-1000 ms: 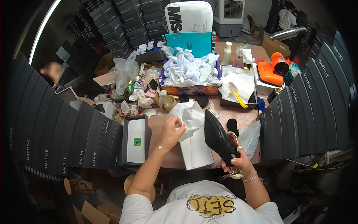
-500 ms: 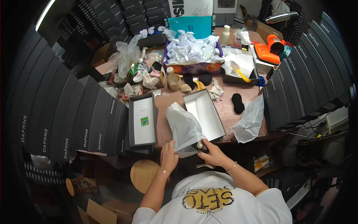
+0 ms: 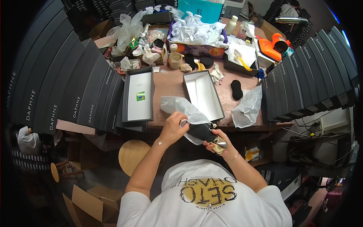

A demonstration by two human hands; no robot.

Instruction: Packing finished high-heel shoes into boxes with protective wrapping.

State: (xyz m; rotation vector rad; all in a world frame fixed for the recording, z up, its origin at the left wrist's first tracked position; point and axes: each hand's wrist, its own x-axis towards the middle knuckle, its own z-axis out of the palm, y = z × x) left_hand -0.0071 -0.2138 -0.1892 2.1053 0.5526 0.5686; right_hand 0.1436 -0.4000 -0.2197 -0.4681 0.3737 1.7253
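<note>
My right hand (image 3: 224,142) grips a shoe (image 3: 201,132) with a dark sole and a shiny gold-coloured back part, held in front of the table edge. White tissue paper (image 3: 182,106) is draped over the shoe's far end. My left hand (image 3: 174,129) pinches the edge of that paper, fingers closed beside the shoe. Just beyond lies an open shoe box (image 3: 207,99) with a white inside. To its left rests another shallow grey box part (image 3: 138,87), white inside with a green sticker. A second tissue sheet (image 3: 247,109) lies on the right, beside a black peanut-shaped pad (image 3: 236,89).
Stacked dark shoe boxes rise at left (image 3: 56,75) and right (image 3: 302,81). Behind stand a purple carton (image 3: 198,50) of crumpled paper, a jar (image 3: 175,60), a black tray (image 3: 242,70) and an orange device (image 3: 271,48). A round wooden stool (image 3: 134,156) stands below the table.
My left hand has moved up and right, taking the paper's edge. The shoe has turned, so its dark sole and gold-coloured back now show. The view has shifted too.
</note>
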